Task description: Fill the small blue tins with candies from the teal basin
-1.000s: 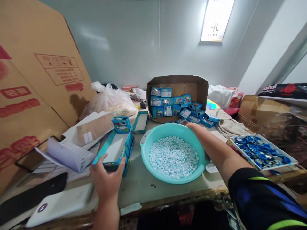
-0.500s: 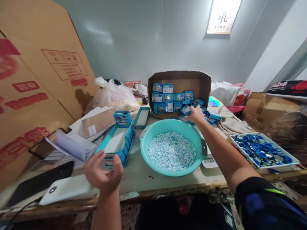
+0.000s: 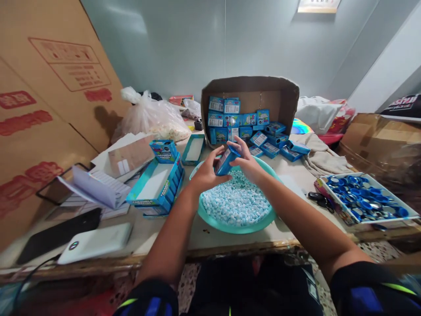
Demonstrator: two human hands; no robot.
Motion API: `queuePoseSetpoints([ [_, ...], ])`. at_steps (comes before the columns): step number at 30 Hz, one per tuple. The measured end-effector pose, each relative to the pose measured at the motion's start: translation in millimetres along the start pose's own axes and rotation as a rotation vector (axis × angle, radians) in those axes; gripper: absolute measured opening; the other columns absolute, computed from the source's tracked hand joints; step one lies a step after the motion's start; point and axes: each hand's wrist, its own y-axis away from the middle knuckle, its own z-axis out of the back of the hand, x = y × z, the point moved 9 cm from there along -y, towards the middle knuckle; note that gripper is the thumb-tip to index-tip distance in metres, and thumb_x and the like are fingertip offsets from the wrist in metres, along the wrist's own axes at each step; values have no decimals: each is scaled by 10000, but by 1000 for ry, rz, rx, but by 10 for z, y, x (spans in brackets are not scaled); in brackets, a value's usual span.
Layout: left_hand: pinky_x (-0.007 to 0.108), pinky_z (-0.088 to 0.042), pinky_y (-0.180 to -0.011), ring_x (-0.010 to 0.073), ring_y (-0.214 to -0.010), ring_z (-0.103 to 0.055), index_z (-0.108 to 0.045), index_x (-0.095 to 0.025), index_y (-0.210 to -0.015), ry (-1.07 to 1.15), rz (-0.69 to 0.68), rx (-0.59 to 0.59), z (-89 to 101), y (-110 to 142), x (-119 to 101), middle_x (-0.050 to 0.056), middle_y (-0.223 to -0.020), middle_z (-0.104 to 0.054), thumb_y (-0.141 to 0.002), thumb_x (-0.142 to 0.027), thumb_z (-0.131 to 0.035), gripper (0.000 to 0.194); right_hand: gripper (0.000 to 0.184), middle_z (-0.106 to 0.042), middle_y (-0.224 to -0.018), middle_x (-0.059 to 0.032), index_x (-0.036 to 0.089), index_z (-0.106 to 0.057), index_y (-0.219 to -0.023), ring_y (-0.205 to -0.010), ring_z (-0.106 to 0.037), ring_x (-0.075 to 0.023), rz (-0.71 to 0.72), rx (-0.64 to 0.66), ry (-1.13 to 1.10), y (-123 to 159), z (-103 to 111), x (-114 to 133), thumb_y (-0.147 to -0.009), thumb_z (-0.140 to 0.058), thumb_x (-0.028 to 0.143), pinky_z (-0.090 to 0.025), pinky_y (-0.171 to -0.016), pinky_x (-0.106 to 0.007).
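Head view showed the left hand (image 3: pixel 208 172) gripping a small blue box (image 3: pixel 226 160), tilted above the turquoise basin (image 3: pixel 237 228) of pale pellets (image 3: pixel 235 204); the right hand (image 3: pixel 247 160), fingers parted, was at its upper end.

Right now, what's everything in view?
held box: one, blue, between hands
basin: one, turquoise, centre
pellets: many, pale blue, in basin
carton: one, brown, behind basin
small boxes: many, blue, in/near carton
display trays: several, blue, left of basin
caps: many, blue, right
power bank: one, white, front left
papers: several, mostly white, left
plastic bag: one, translucent, back left
cardboard: one, brown, far left
left hand, right hand: two, bare, at held box
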Motion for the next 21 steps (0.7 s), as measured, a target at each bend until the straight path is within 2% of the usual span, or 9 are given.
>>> queuePoseSetpoints([
  [2,588,-482,-1178,391,-1440,-515,-383,-257,-1608,-144,-67,-95,85,35,-85,198,-1572,-463,-731,-361,-910,1028,1071,-363,-1689,-87,359,-160,-1635,-1528,-415,-298,16,-1,-13,15,-3,-45,-689,-652,262,-484,-1188,-496],
  [4,579,-451,-1210,389,-1472,-458,-352,-233,-1620,-270,-152,-198,160,60,-227,203,-1540,-423,-752,-359,-898,1033,1067,-424,-1640,-100,341,-185,-1626,-1501,-446,-320,10,33,8,44,-69,-80,-686,-686,275,-513,-1159,-499],
  [8,579,-472,-1187,398,-1436,-459,-291,-201,-1643,-386,-231,-302,195,98,-368,204,-1458,-383,-741,-398,-913,1113,892,-513,-1560,-87,331,-321,-1580,-1434,-509,-322,102,139,123,139,-247,16,-750,-648,299,-562,-1096,-475],
  [10,587,-481,-1171,409,-1403,-481,-271,-202,-1654,-392,-208,-296,184,106,-338,201,-1449,-389,-714,-418,-933,1170,893,-506,-1570,-83,340,-317,-1593,-1414,-526,-328,123,172,129,193,-296,65,-771,-665,314,-593,-1045,-474],
  [12,590,-495,-1153,409,-1373,-510,-273,-222,-1660,-380,-169,-257,166,105,-287,192,-1450,-403,-688,-436,-950,1204,981,-510,-1573,-76,379,-218,-1636,-1372,-560,-330,96,181,77,235,-312,78,-791,-715,349,-619,-995,-483],
  [15,571,-507,-1148,396,-1383,-524,-345,-276,-1639,-341,-139,-171,134,94,-251,167,-1451,-437,-660,-474,-974,1180,1026,-560,-1533,-47,447,-109,-1643,-1345,-590,-308,47,131,-29,252,-271,86,-841,-748,402,-609,-1022,-502],
  [18,539,-485,-1182,393,-1428,-507,-429,-287,-1598,-263,-182,-107,113,80,-301,159,-1488,-473,-616,-588,-987,1168,823,-622,-1452,-55,401,-245,-1589,-1302,-623,-292,-49,-23,-154,213,-109,52,-898,-686,473,-609,-1012,-483],
  [21,531,-454,-1210,378,-1441,-507,-498,-288,-1546,-252,-221,-119,128,70,-357,143,-1484,-515,-632,-641,-962,1084,564,-717,-1226,-117,251,-509,-1393,-1054,-715,-276,-243,-91,-339,183,-15,-67,-969,-514,624,-639,-878,-435],
])
